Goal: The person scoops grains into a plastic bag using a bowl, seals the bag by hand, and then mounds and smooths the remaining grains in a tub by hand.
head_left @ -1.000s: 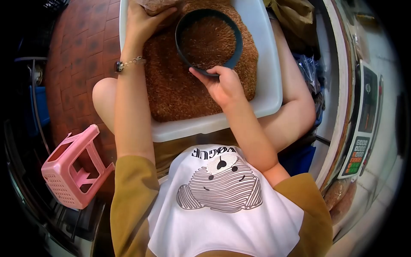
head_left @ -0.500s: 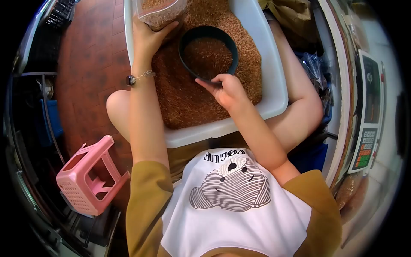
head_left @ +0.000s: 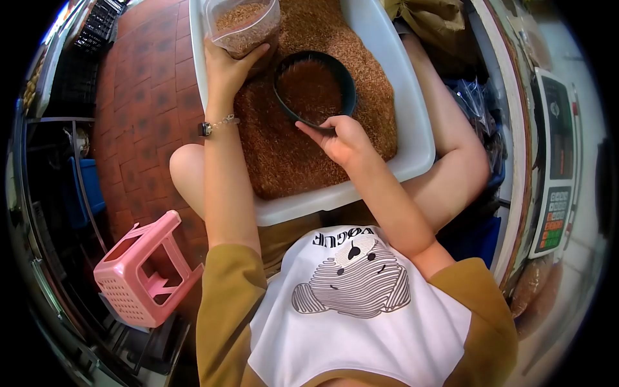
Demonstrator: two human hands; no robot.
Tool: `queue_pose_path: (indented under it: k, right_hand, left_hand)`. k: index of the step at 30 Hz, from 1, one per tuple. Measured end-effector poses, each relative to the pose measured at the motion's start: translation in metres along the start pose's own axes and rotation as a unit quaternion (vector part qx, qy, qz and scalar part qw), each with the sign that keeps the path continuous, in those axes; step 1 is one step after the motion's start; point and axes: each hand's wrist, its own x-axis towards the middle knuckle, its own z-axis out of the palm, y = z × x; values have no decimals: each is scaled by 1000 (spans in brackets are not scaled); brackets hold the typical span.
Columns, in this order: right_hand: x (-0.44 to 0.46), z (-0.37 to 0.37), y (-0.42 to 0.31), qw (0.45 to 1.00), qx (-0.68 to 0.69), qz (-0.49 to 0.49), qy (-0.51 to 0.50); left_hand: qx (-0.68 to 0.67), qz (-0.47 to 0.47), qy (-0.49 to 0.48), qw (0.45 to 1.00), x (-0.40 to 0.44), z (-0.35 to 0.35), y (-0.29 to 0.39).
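My left hand [head_left: 227, 69] is wrapped round the side of a clear plastic container [head_left: 248, 40], partly filled with brown grain, at the tub's upper left. My right hand [head_left: 345, 137] pinches the near rim of a round dark green bowl [head_left: 349, 90], thumb and fingers closed on the edge. Reddish-brown grain shows inside the bowl; its underside is hidden. Both vessels are over the loose grain [head_left: 293, 164] in a white plastic tub [head_left: 418, 138], which sits between my bent legs.
A pink plastic stool [head_left: 138, 277] lies tipped on its side at the left, on the red tiled floor [head_left: 145, 122]. At the right, a digital scale [head_left: 554, 161] stands on a counter. A brown sack [head_left: 438, 22] is beyond the tub's upper right.
The green bowl has moved slightly down and its tilt has changed. The clear container in my left hand is tipped a little differently, showing more of its opening. The whole view has shifted slightly.
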Motion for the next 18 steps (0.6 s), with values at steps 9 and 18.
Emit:
queue_pose_path:
  k: [9, 18]
  right_hand:
    - [12, -6, -3, 995, 89, 33, 5]
    - [-4, -14, 9, 996, -47, -12, -71]
  left_hand:
    - [-24, -14, -19, 999, 0, -4, 20]
    - [23, -1, 0, 1000, 0, 0, 1]
